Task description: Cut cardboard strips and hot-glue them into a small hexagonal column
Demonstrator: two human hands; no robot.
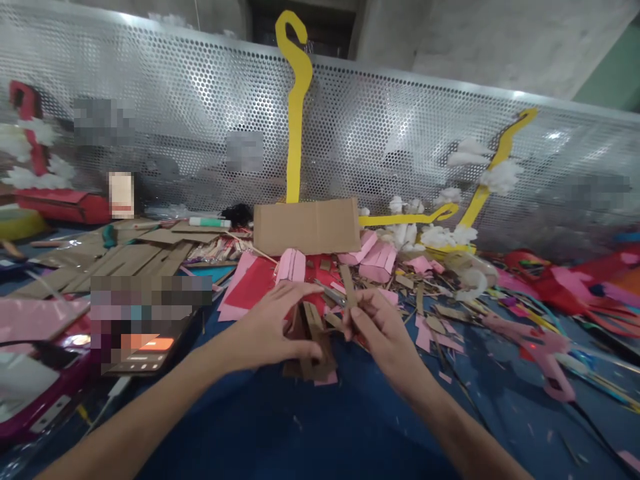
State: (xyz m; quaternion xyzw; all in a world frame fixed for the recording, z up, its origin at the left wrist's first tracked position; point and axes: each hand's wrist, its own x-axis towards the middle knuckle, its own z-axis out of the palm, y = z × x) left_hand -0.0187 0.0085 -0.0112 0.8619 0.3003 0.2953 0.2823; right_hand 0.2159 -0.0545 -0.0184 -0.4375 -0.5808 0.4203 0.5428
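Perforated silver metal panel (pixel 200 127): light is thrown back in white patches of glare.
Grey concrete wall (pixel 480 50): left dim.
Dark blue bench (pixel 295 430): sunk in shade.
Bare left hand (pixel 265 330), bare right hand (pixel 377 327): softly lit, slightly blurred.
Pixelation: blocks are laid over several spots, mostly at left.
Outer edges: stretched and smeared.

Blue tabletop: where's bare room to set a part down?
Largest: blue tabletop at the near edge, between left forearm and right forearm; nearly bare. Smaller: between thin dark cord and pink glue gun. Crowded: beyond left hand and right hand, with cardboard scraps and pink paper; at left, cardboard strips and lit screen.
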